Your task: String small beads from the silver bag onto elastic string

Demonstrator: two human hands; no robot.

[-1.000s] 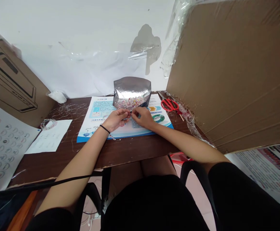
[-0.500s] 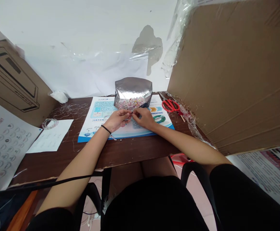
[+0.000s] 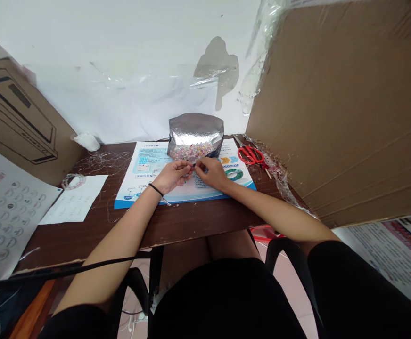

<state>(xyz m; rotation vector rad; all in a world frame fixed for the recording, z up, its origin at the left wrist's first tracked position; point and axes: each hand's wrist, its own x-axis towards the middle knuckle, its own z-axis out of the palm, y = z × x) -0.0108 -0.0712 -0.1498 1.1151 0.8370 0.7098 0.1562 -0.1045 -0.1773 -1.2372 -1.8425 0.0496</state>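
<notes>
My left hand [image 3: 172, 177] and my right hand [image 3: 212, 173] meet just in front of a silver foil pouch [image 3: 195, 132], their fingertips pinching a fine thread. A short strand of beads [image 3: 166, 201] trails from the thread below my left wrist. The pouch stands open towards me, showing many small pastel beads [image 3: 191, 152]. Both hands hover over a blue-and-white printed sheet [image 3: 149, 162]. The fingertips hide whatever small piece they pinch.
A brown wooden table [image 3: 191, 221] holds red-handled scissors [image 3: 250, 155], a bead bracelet [image 3: 73, 181] by a white paper [image 3: 81, 200], and loose threads [image 3: 102, 162]. Large cardboard sheets [image 3: 343, 108] stand at the right; a printed poster [image 3: 7, 221] lies at the left.
The whole view has shifted slightly right and settled. My hands stay pinched together at the thread, with little visible movement.
</notes>
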